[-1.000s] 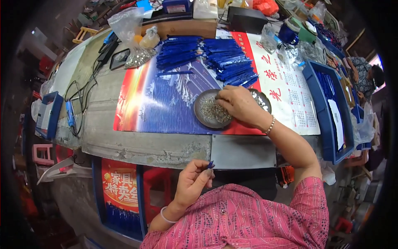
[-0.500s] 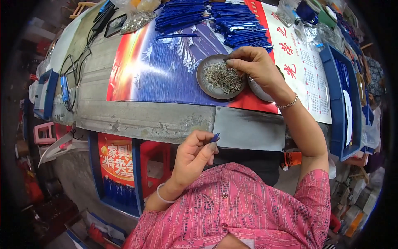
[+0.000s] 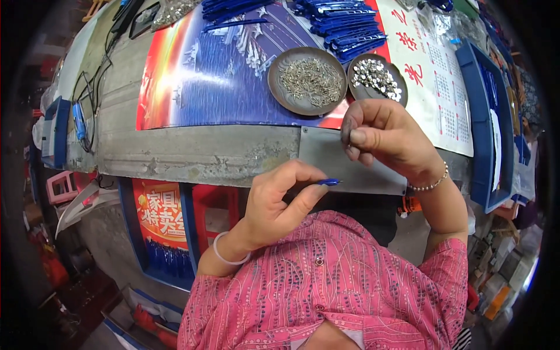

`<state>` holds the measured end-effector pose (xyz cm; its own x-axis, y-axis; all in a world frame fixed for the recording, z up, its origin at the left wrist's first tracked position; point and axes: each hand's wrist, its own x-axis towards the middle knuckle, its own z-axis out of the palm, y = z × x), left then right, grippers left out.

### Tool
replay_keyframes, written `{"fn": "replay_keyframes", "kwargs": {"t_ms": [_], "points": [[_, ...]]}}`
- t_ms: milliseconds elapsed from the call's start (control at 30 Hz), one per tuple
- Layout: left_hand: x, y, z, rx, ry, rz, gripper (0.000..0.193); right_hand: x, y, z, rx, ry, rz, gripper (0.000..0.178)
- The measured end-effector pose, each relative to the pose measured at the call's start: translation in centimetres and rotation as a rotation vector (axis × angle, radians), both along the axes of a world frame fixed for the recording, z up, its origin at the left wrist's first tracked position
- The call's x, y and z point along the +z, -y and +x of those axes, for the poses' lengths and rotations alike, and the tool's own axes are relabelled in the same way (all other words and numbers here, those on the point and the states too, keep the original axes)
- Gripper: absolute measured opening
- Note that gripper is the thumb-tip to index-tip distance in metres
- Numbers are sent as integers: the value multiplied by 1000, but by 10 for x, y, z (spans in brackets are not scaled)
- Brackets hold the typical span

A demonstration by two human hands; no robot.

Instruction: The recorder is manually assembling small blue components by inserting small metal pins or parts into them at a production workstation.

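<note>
My left hand (image 3: 280,201) is closed in a pinch on a small blue plastic piece (image 3: 329,182), with a thin metal tip sticking out toward the right. Beside it and slightly farther off, my right hand (image 3: 388,140) has its thumb and fingers pressed together; whatever they hold is too small to make out. Beyond the hands, a round dish (image 3: 281,96) is heaped with small slim metal pins (image 3: 312,81). A second dish (image 3: 401,81), to its right, has small shiny metal bits (image 3: 373,77) in it.
Bundles of long blue plastic pieces (image 3: 344,26) lie at the back of the table (image 3: 192,154) on a printed poster (image 3: 204,93). A blue bin (image 3: 481,134) stands at the right. Another bin (image 3: 131,227) with blue pieces is below the table edge at the left.
My right hand has come back from the pin dish toward me, fingers still pinched. My left hand has moved up and right, and the blue piece now points right. The view has shifted.
</note>
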<state>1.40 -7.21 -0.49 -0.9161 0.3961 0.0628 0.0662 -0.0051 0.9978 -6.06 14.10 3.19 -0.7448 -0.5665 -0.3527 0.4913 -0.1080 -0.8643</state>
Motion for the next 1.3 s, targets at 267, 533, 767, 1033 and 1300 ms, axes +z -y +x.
{"fn": "replay_keyframes", "kwargs": {"t_ms": [267, 533, 767, 1033, 1300], "points": [[-2, -12, -3, -9, -27, -11, 9, -10, -8, 3, -26, 88, -80, 18], [-3, -12, -8, 7, -200, -92, 12, -15, -12, 0, -31, -17, -151, 19], [3, -5, -15, 52, -711, -430, 26, -6, -12, 11, 63, -115, -31, 17], [8, 5, -18, -12, -1022, -634, 29, -16, -6, 26, 42, -93, 27, 12], [10, 5, -22, -61, -1149, -648, 25, -13, -2, 32, 158, -219, 140, 14]]}}
